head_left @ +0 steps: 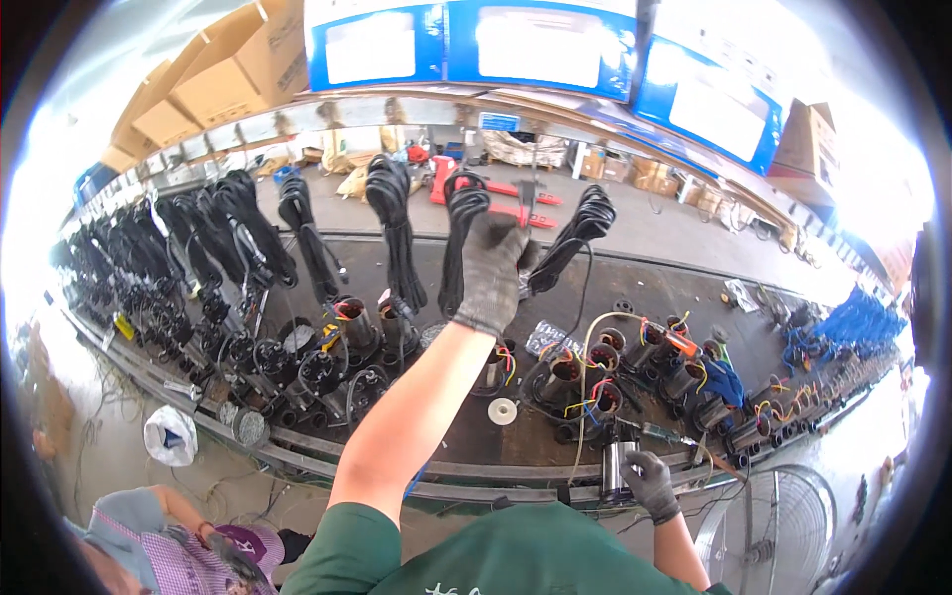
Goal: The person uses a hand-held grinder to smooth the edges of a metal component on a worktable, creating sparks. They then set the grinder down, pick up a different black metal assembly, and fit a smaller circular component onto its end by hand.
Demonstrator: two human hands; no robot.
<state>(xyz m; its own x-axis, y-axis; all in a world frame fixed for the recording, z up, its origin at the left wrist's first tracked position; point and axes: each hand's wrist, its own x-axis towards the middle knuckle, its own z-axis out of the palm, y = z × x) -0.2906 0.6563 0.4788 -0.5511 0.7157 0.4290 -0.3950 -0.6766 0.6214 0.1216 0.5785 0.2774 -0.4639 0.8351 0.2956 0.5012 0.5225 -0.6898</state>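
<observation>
My left hand [494, 266], in a grey glove, is raised over the middle of the bench with its fingers closed. A slim dark upright thing [528, 195] shows just above those fingers; its kind is unclear. Bundled black cables [580, 230] stand on either side of that hand. Near the bench's front edge, my gloved right hand [652, 487] curls its fingers against the side of a shiny metal cylinder [615, 470]. Behind the cylinder lies a slim tool [652, 431] with a dark shaft. Open cylindrical housings [565, 369] with coloured wires stand close by.
Many cable bundles [238, 228] and motor-like housings line the bench's left. Blue cables [848, 332] lie at the far right. A white spool [503, 411] rests mid-bench. Another person [169, 545] works at the lower left. A large fan [773, 531] stands at the lower right.
</observation>
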